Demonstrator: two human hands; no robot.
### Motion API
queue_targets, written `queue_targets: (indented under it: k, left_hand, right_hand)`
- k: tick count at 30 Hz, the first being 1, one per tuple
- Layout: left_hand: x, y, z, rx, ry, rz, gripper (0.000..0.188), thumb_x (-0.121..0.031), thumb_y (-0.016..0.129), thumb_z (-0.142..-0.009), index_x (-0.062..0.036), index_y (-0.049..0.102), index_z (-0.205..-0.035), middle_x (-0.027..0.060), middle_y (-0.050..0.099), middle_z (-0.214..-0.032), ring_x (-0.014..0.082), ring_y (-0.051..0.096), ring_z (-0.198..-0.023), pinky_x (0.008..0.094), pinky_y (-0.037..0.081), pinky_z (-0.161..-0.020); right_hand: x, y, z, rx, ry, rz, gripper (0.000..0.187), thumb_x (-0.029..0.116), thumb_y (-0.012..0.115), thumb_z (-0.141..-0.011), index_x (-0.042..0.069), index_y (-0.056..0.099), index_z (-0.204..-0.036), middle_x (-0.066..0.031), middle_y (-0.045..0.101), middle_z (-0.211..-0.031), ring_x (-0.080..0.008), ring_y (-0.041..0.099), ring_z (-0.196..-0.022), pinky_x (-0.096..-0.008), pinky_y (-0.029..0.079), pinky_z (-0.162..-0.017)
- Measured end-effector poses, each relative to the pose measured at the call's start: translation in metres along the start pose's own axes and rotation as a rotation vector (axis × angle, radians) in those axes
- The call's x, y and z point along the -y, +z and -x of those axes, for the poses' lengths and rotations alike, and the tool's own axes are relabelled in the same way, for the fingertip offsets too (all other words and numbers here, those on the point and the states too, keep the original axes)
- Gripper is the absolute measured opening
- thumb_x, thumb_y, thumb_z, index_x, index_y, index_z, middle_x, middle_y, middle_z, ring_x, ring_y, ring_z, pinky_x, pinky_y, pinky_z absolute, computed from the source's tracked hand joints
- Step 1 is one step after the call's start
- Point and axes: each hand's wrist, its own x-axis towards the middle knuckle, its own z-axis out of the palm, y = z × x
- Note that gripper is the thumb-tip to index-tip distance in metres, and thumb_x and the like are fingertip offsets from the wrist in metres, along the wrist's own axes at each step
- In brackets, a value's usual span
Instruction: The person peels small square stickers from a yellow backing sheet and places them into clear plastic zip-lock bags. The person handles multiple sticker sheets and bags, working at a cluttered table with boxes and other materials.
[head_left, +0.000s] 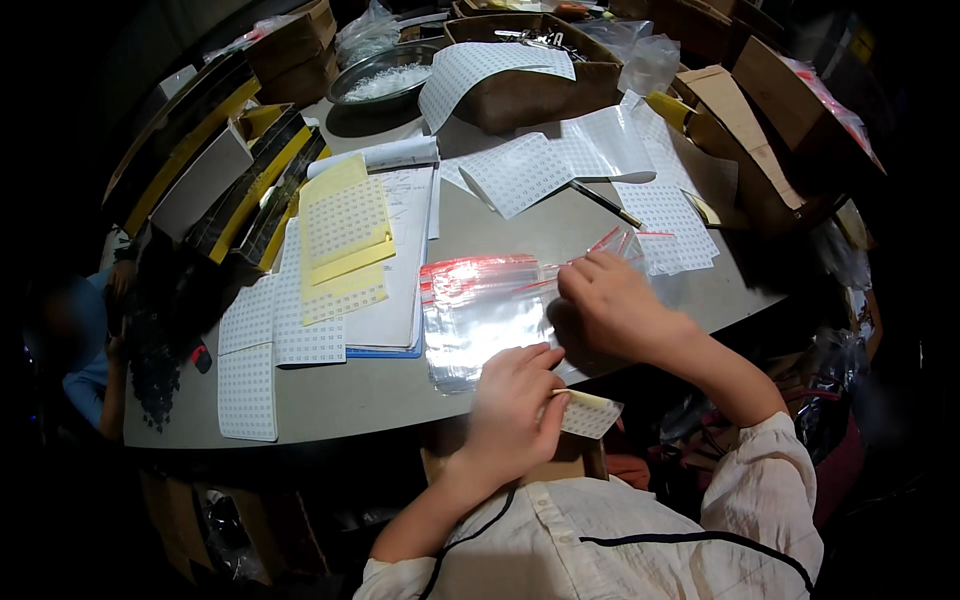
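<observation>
- Closest to the camera is my pale shirt (520, 535), with a black cord (640, 541) across it.
- My left hand (515, 410) pinches a label strip (592, 415) between thumb and fingers; its printed end pokes out past the table's near edge, above my lap.
- The stack of clear bags (480, 330) lies flat on the grey table (470, 225) in front of me, red bands along its far end.
- My right hand (620, 305) curls its fingers down at the stack's right side; I cannot tell whether they grip anything.
- As I judge it, I do best holding the strip lightly by its rim, so I neither crease it nor touch the sticky side.
- The thin film probably clings, so I'd rub one bag apart from the next and smooth it flat before pressing anything onto it.
- My right fingertips are hidden; the loose bag (627, 245) beyond them blurs into glare, so where it begins is unclear.
- The strip's inner end disappears inside my grip, and my left hand is slightly blurred.
- At the far left, a co-worker's blue sleeve (85, 395) fades into shadow.
</observation>
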Motion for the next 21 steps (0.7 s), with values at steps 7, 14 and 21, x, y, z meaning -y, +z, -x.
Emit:
queue_targets:
  k: [7, 14, 21]
  left_hand:
    - [0.003, -0.027, 0.023, -0.171, -0.290, 0.235, 0.008, -0.001, 0.070, -0.092, 0.0008, 0.068, -0.100, 0.0047, 0.069, -0.084, 0.0105, 0.063, -0.074, 0.0232, 0.048, -0.066]
    - [0.002, -0.029, 0.032, -0.236, -0.455, 0.329, 0.007, -0.003, 0.070, -0.094, 0.0014, 0.066, -0.098, 0.0040, 0.068, -0.079, 0.0052, 0.062, -0.070, 0.0219, 0.048, -0.061]
    - [-0.002, -0.026, 0.029, -0.217, -0.536, 0.502, 0.006, -0.001, 0.069, -0.094, 0.0024, 0.067, -0.098, 0.0037, 0.070, -0.082, 0.0047, 0.062, -0.077, 0.0217, 0.050, -0.068]
  right_hand:
    - [-0.001, -0.039, 0.018, 0.005, 0.192, -0.577, 0.027, 0.024, 0.073, -0.094, 0.002, 0.063, -0.104, -0.0126, 0.064, -0.092, -0.0293, 0.064, -0.087, -0.0372, 0.050, -0.080]
    - [0.040, -0.044, 0.041, 0.069, -0.006, -0.511, 0.019, 0.010, 0.074, -0.089, 0.005, 0.063, -0.103, -0.0096, 0.063, -0.095, -0.0297, 0.061, -0.091, -0.0385, 0.049, -0.080]
    - [0.055, -0.018, 0.052, -0.029, -0.023, -0.268, 0.024, 0.002, 0.075, -0.080, 0.005, 0.064, -0.102, -0.0075, 0.062, -0.094, -0.0279, 0.059, -0.089, -0.0369, 0.048, -0.079]
